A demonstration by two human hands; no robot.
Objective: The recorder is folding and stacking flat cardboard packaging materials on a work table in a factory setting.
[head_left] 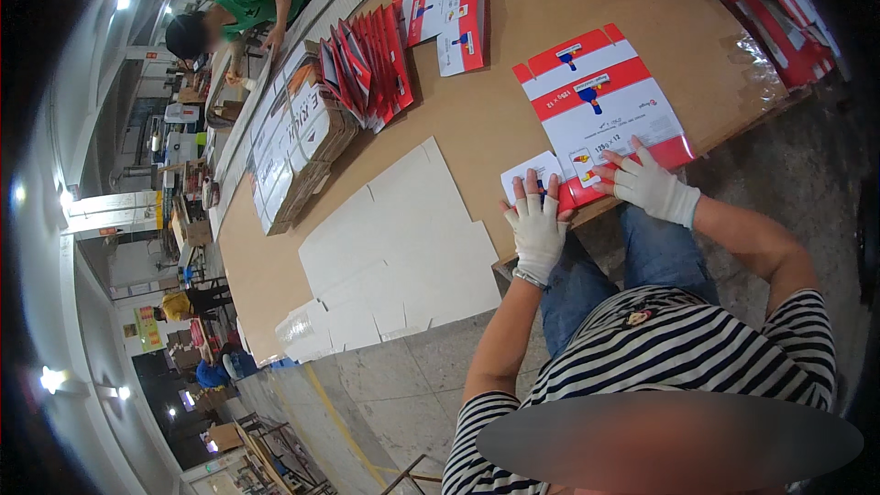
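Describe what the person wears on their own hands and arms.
Both the left hand and the right hand wear white knitted gloves with the fingertips cut off, leaving the ends of the fingers bare. A metal bracelet or watch band circles the left wrist. The forearms are bare; short black-and-white striped sleeves end above the elbows.

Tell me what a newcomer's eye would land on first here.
Probably the flat red-and-white carton blank at the near edge of the brown table, with the left hand and right hand, both in white fingerless gloves, pressing on its near flaps. Next, the fanned stack of red cartons farther back and the plain white blanks to the left.
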